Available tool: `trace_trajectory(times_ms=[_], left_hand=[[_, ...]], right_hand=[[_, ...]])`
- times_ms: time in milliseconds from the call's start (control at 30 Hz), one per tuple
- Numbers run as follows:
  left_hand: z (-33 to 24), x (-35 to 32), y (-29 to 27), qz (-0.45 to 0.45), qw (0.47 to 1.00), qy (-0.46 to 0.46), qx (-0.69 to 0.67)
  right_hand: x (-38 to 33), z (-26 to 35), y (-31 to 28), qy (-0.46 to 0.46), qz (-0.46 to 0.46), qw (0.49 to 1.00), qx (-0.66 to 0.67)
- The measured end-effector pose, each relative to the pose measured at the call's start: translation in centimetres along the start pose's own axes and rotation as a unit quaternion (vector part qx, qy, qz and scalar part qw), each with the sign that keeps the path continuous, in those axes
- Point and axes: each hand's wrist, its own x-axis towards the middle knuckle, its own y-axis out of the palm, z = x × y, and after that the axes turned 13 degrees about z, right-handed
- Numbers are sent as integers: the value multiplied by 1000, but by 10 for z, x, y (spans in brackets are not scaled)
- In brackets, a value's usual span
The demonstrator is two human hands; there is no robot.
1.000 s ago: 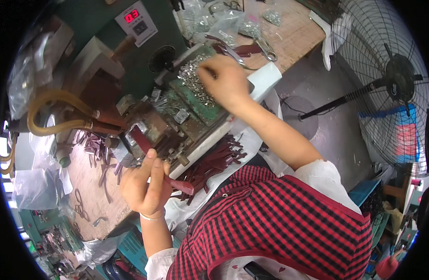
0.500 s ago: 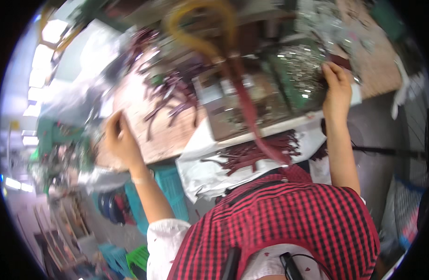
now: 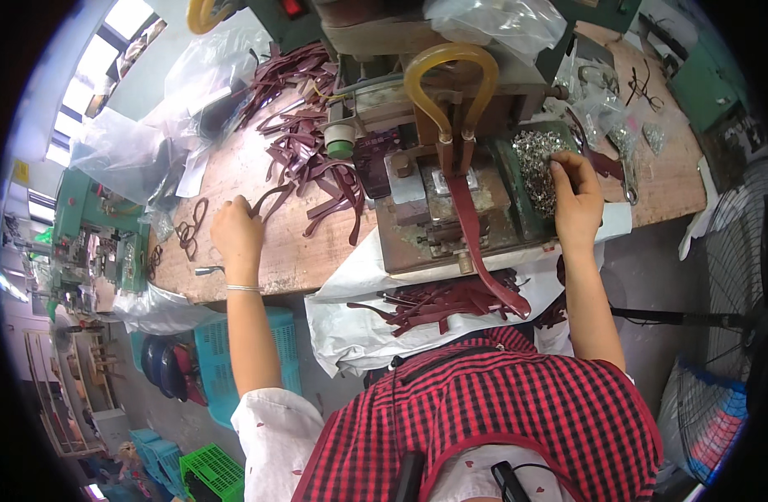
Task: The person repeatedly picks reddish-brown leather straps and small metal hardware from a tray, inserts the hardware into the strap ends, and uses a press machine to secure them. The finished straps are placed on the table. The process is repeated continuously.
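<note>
My left hand (image 3: 237,234) is over the left part of the wooden bench, its fingers closed on the end of a dark red eyeglass temple (image 3: 272,196). Beside it lies a loose pile of such temples (image 3: 304,155). My right hand (image 3: 579,201) is at a green tray (image 3: 502,155) full of small shiny metal parts (image 3: 534,163). Its thumb and fingertips come together there, and whatever is between them is too small to name. Between my hands, a dark red temple (image 3: 476,259) sticks out toward me from a bench press (image 3: 409,226) with a looped yellow tube (image 3: 488,71).
More temples (image 3: 434,305) lie on a white sheet (image 3: 334,322) at my lap. Clear plastic bags (image 3: 133,151) stand at the left, and rubber bands (image 3: 190,230) lie near my left hand. Teal crates (image 3: 275,343) are under the bench; a fan (image 3: 718,318) is at the right.
The view has steadied and shifted. My left hand has closed on a temple by the pile. My right hand has moved from the tray's far edge to over the metal parts.
</note>
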Motion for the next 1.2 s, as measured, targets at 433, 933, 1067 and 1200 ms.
trace_trajectory(times_ms=[433,933,1067,1200], left_hand=[[-63,-13,74,138,822,25,-551],[-139,-82,-99,-192,660,194,-700],[-168,-105,-109,-266,765,349,-472],[-214,-105,-97,-278,778,495,-270]], right_hand=[[-12,85,13,-10,133,991,18],[1,128,70,105,198,926,302],[-21,140,62,70,189,932,302],[-6,129,31,-8,265,957,119]])
